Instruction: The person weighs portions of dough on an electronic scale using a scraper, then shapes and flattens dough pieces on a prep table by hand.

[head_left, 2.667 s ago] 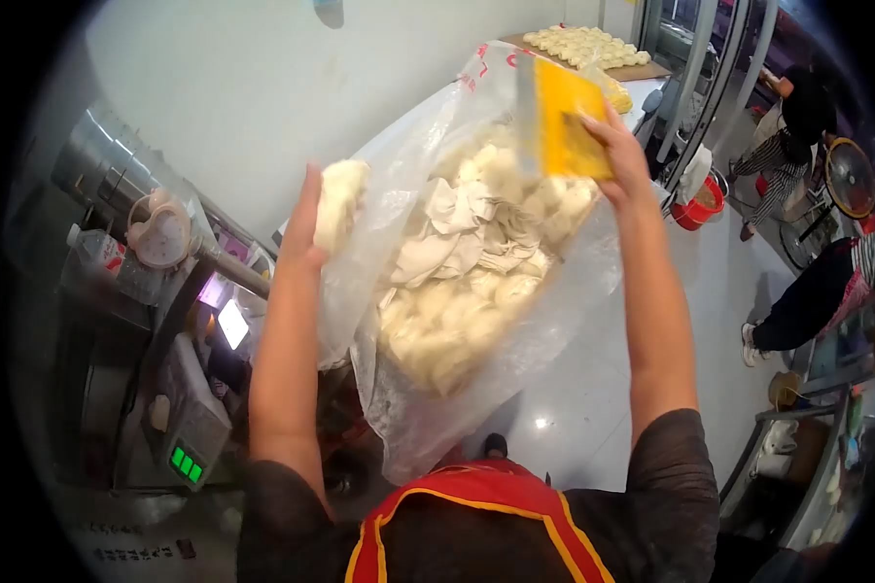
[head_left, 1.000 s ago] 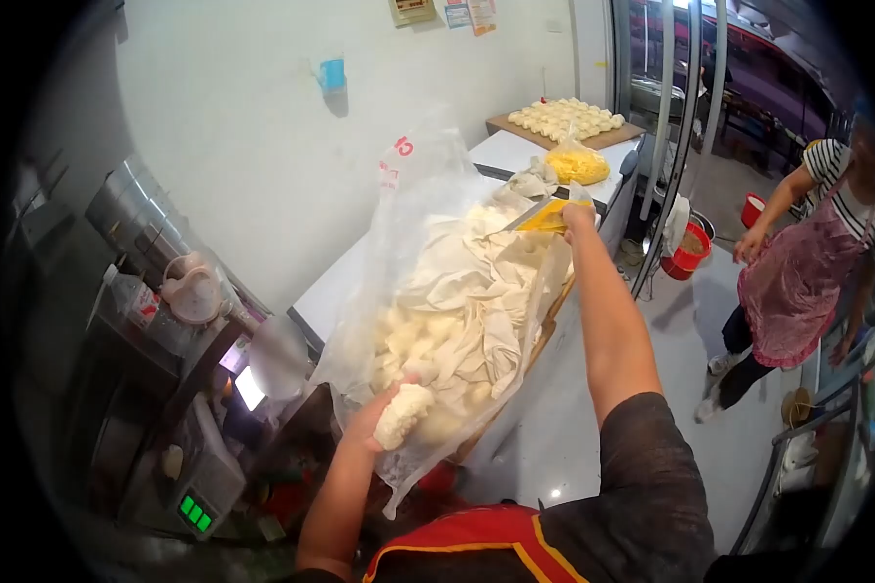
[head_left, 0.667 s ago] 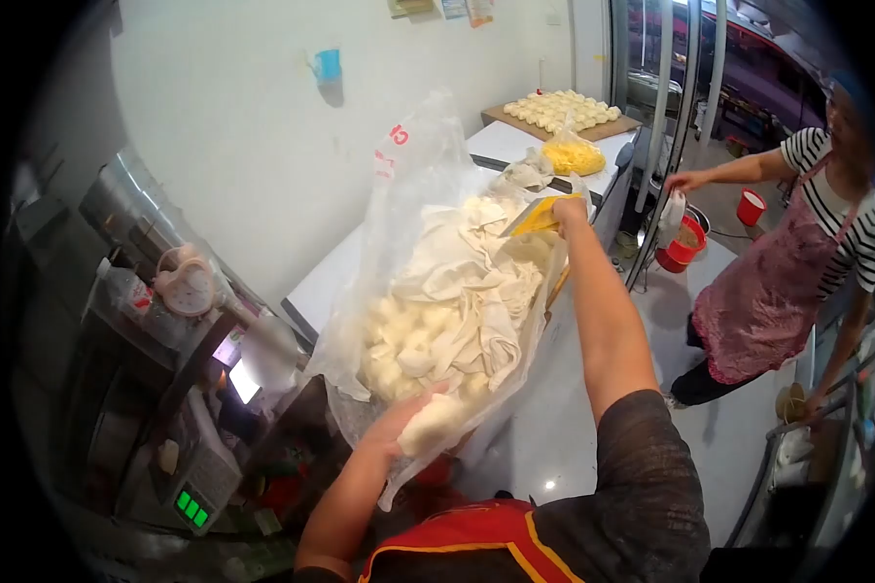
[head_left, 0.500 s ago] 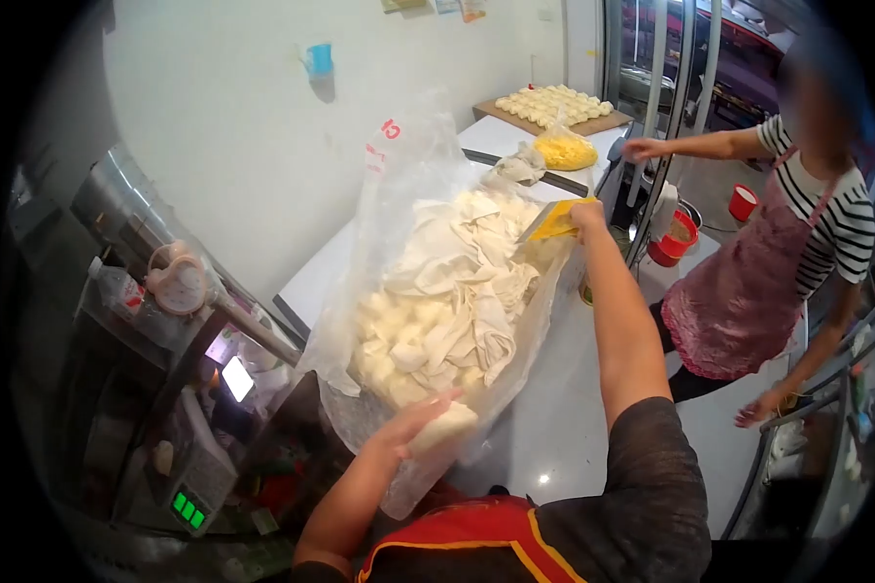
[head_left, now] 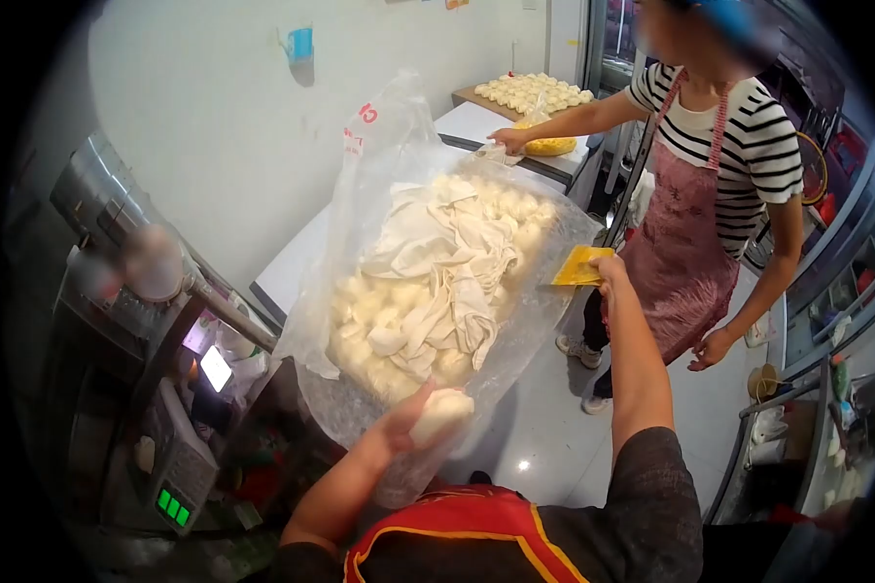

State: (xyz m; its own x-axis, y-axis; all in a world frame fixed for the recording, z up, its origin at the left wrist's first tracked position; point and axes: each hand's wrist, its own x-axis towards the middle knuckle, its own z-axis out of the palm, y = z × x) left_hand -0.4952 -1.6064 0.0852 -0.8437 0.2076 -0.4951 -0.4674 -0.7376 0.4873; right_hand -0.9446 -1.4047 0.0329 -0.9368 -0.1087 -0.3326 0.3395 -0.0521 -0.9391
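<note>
A clear plastic bag (head_left: 345,243) is spread over a board of pale dough pieces (head_left: 365,321), with a crumpled cream cloth (head_left: 437,248) lying on them. At the near end of the bag, my left hand (head_left: 406,420) is closed round a pale dough lump (head_left: 443,416). My right hand (head_left: 608,269), beyond the right edge of the dough, grips a yellow scraper (head_left: 578,266), its blade toward the bag.
A co-worker in a pink apron (head_left: 676,228) stands at the right, one hand at a cloth near a yellow-filled bag (head_left: 551,146). Behind is a board of dough pieces (head_left: 535,92). A scale (head_left: 183,466) with green digits and a lit phone (head_left: 216,368) sit at the left.
The co-worker has come in from the right and reached over to the back table. My right hand has moved the scraper away from the dough, down and right. The dough lump remains in my left hand.
</note>
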